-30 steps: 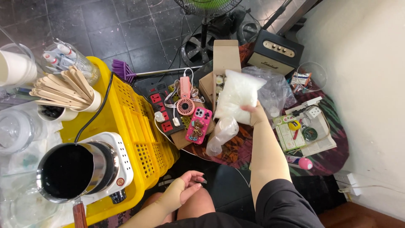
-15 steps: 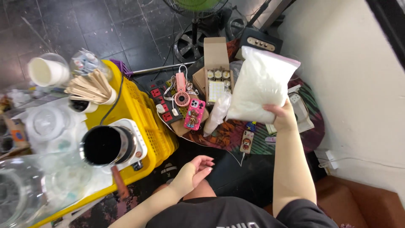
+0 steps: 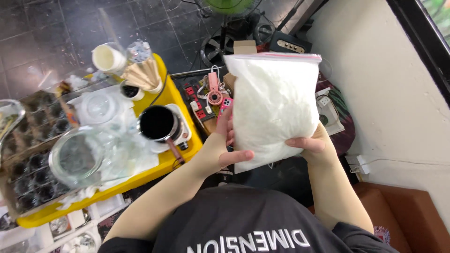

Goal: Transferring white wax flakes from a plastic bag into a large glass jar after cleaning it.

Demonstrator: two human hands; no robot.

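The zip-top bag of white powder [image 3: 274, 105], judged soft and slumping, is gripped at its lower corners by the left hand [image 3: 227, 145] and right hand [image 3: 311, 147], fingers curled.

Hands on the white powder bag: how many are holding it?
2. The left hand grips the zip bag of white powder at its lower left edge; the right hand supports its lower right corner.

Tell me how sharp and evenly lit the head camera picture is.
Head view: the bag of white powder held by the left hand and right hand is sharp and bright; the glass jar shows glare; the edges bend from wide-angle distortion; the tiled floor is dimmer.
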